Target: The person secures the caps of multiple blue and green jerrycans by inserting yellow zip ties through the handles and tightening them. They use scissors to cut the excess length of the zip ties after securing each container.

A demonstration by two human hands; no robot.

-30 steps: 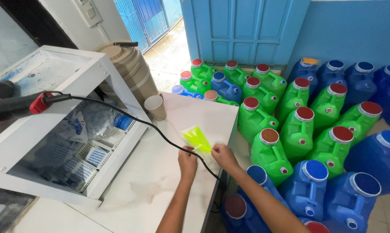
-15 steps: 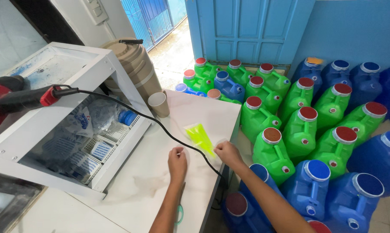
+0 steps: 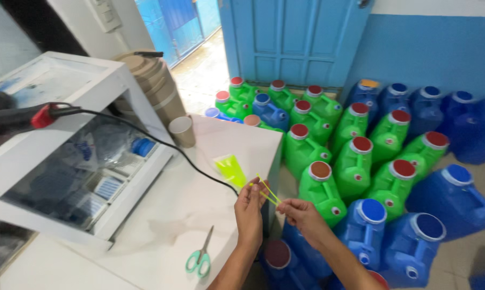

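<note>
Both hands' fingers (image 3: 256,189) pinch a yellow strip (image 3: 267,191) over the white counter (image 3: 199,193) beside green and blue jugs (image 3: 355,156).

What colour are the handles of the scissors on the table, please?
Light green, in the head view: scissors.

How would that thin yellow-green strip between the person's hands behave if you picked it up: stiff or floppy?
Probably light and flexible: the yellow-green strip is very thin, and the left hand and right hand pinch it with fingertips alone. It runs fairly straight between them, so it may spring back rather than droop. The glossy surface suggests it could slip.
</note>
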